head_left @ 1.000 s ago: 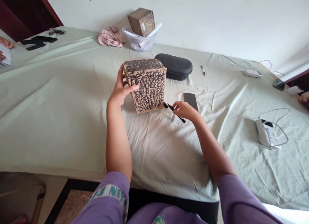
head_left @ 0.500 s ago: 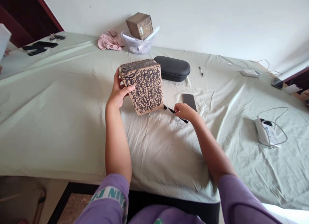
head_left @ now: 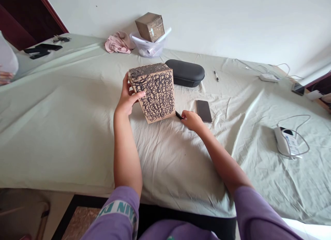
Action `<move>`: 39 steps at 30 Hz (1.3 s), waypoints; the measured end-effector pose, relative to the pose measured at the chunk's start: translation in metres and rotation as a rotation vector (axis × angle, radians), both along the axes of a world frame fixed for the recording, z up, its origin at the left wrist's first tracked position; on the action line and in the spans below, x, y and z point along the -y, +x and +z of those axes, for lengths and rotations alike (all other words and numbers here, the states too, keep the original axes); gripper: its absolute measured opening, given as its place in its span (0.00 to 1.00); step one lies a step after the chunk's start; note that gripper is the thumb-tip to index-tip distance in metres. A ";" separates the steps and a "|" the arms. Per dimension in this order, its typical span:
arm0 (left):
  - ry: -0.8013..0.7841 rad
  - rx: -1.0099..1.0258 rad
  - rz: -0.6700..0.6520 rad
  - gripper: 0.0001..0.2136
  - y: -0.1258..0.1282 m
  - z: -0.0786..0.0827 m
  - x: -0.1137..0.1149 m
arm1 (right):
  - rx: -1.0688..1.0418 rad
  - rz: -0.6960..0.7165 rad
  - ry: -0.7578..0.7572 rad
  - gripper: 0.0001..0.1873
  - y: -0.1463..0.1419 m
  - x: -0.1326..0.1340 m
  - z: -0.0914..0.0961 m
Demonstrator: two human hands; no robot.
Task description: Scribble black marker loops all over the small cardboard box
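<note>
My left hand (head_left: 127, 101) grips a cardboard box (head_left: 157, 97) by its left edge, thumb on the front face and fingers behind. Dense black looping scribbles cover that front face, and the top is darkened. The box tilts on the cloth. Close to its lower right corner, my right hand (head_left: 190, 120) is closed in a pinch on a black marker (head_left: 178, 115). Only a short dark end, at the cap, shows beyond the fingertips; the rest is hidden by the hand. A dark phone (head_left: 204, 111) lies just beyond this hand.
Behind the box are a black zip case (head_left: 184, 73) and a small pen (head_left: 216, 76). A clear basin (head_left: 148, 48) holds another box (head_left: 150, 27), beside pink cloth (head_left: 119, 42). A white corded device (head_left: 287, 141) lies right. Another person's hand (head_left: 5, 75) shows far left.
My right hand has moved left with the marker, bringing it up to the cap by the box. More of the phone now shows. My left hand and the box stay put.
</note>
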State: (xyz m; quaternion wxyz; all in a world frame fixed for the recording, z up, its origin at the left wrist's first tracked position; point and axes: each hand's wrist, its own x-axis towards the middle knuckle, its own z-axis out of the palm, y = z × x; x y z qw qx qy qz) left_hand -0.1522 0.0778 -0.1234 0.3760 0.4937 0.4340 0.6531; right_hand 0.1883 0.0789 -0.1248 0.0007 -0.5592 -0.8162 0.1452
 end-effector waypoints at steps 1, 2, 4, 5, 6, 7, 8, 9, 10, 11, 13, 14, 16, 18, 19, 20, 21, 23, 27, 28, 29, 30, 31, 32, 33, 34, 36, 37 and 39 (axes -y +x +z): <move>-0.004 0.002 0.003 0.50 0.000 0.000 0.000 | -0.011 -0.007 0.013 0.09 -0.002 0.000 -0.002; -0.007 0.005 0.005 0.50 0.000 0.001 0.000 | -0.030 -0.019 0.026 0.08 -0.003 0.000 -0.003; -0.009 0.011 0.006 0.50 0.001 0.002 0.002 | -0.100 -0.056 0.066 0.07 0.000 -0.004 -0.003; -0.007 0.014 0.005 0.49 0.001 0.002 0.002 | -0.137 -0.089 0.099 0.09 0.004 -0.007 -0.002; -0.005 0.017 0.005 0.49 0.001 0.003 0.003 | -0.159 -0.141 0.142 0.13 0.009 -0.012 0.000; -0.003 0.019 0.007 0.48 0.001 0.004 0.004 | -0.155 -0.216 0.186 0.18 0.016 -0.017 0.003; -0.003 0.019 0.011 0.47 0.001 0.005 0.005 | -0.128 -0.309 0.219 0.24 0.025 -0.022 0.005; -0.005 0.020 0.016 0.47 0.001 0.005 0.005 | -0.075 -0.421 0.224 0.31 0.033 -0.027 0.007; -0.008 0.021 0.022 0.47 0.002 0.006 0.006 | -0.018 -0.520 0.188 0.39 0.041 -0.031 0.008; -0.011 0.023 0.026 0.47 0.003 0.007 0.006 | 0.030 -0.591 0.133 0.45 0.048 -0.035 0.008; -0.023 0.031 0.033 0.47 0.005 0.008 0.006 | 0.071 -0.645 0.028 0.52 0.057 -0.040 0.006; -0.028 0.035 0.036 0.47 0.006 0.008 0.005 | 0.066 -0.646 0.002 0.54 0.060 -0.042 0.004; -0.034 0.040 0.041 0.47 0.009 0.008 0.004 | 0.020 -0.643 -0.007 0.57 0.063 -0.045 -0.001; -0.035 0.040 0.043 0.47 0.011 0.008 0.003 | -0.064 -0.631 0.013 0.58 0.066 -0.048 -0.005; -0.037 0.038 0.043 0.47 0.012 0.008 0.002 | -0.125 -0.624 0.033 0.58 0.068 -0.049 -0.007; -0.040 0.037 0.045 0.48 0.012 0.008 0.002 | -0.203 -0.627 0.053 0.55 0.069 -0.051 -0.008; -0.043 0.037 0.046 0.48 0.013 0.008 0.001 | -0.316 -0.647 0.059 0.51 0.070 -0.052 -0.009; -0.042 0.037 0.047 0.49 0.013 0.007 0.000 | -0.596 -0.707 -0.008 0.37 0.071 -0.053 -0.009; -0.027 0.021 0.039 0.51 0.011 0.000 -0.005 | -0.988 -0.680 -0.227 0.16 0.063 -0.051 0.000; -0.021 0.011 0.034 0.52 0.010 -0.002 -0.007 | -1.066 -0.652 -0.261 0.14 0.059 -0.049 0.003; -0.012 -0.002 0.028 0.52 0.009 -0.005 -0.009 | -1.179 -0.622 -0.309 0.12 0.054 -0.046 0.008; 0.000 -0.018 0.021 0.53 0.008 -0.008 -0.012 | -1.315 -0.580 -0.376 0.12 0.050 -0.041 0.014; 0.013 -0.033 0.017 0.53 0.008 -0.010 -0.014 | -1.457 -0.520 -0.454 0.12 0.045 -0.036 0.020; 0.025 -0.045 0.014 0.54 0.008 -0.012 -0.017 | -1.587 -0.442 -0.535 0.12 0.040 -0.029 0.027; 0.034 -0.056 0.013 0.56 0.008 -0.014 -0.019 | -1.680 -0.355 -0.607 0.13 0.034 -0.020 0.035; 0.041 -0.065 0.012 0.57 0.009 -0.015 -0.021 | -1.723 -0.269 -0.650 0.13 0.029 -0.011 0.042; 0.047 -0.084 0.010 0.59 0.012 -0.015 -0.023 | -1.707 -0.172 -0.692 0.15 0.017 0.009 0.056; 0.046 -0.093 0.009 0.59 0.015 -0.014 -0.023 | -1.673 -0.163 -0.706 0.18 0.011 0.018 0.061; 0.037 -0.111 0.014 0.60 0.019 -0.013 -0.023 | -1.609 -0.152 -0.777 0.29 0.001 0.032 0.067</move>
